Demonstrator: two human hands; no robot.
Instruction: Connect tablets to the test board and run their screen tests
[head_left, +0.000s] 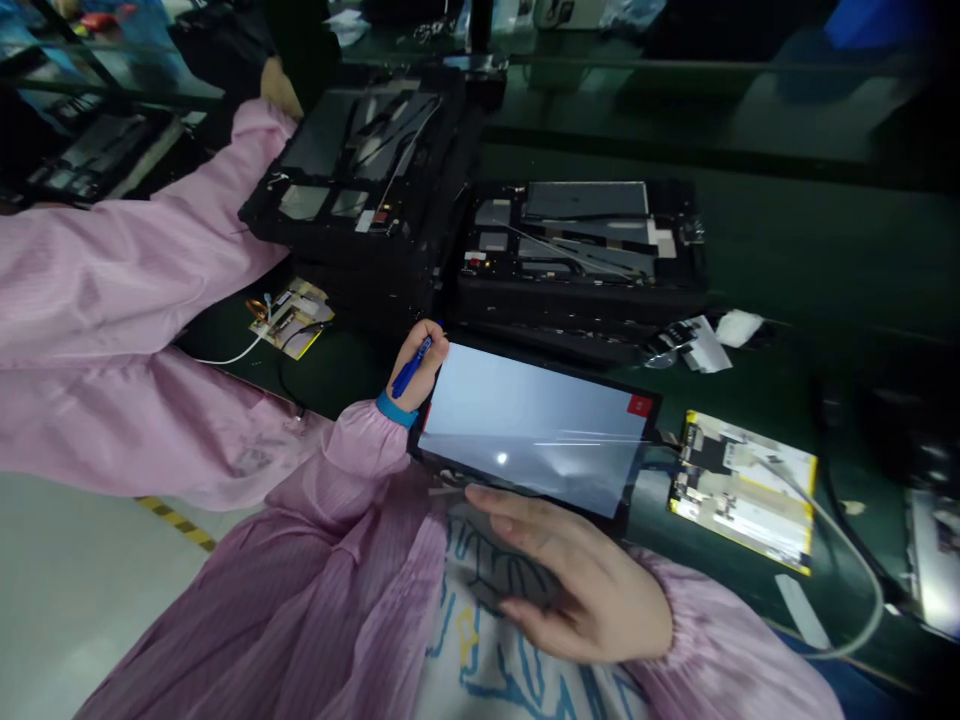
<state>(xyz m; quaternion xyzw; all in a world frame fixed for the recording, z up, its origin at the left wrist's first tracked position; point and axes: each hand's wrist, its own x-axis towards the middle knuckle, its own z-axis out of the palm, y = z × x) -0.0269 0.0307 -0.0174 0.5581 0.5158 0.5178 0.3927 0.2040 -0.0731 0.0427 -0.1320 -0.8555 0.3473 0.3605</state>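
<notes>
A tablet screen is lit pale white, with a red mark at its upper right corner. My left hand is closed at the screen's left edge, a blue pen held in it; whether it also grips the tablet is hard to see. Below the lower edge, my right hand hovers with fingers stretched out and nothing in it. A cable joins the screen's right side to a circuit board with yellow edges.
Stacks of opened black tablet housings stand behind, one stack left and another right. A co-worker's pink sleeve reaches in from the left, near a second board. Plastic scraps and a grey cable lie at right.
</notes>
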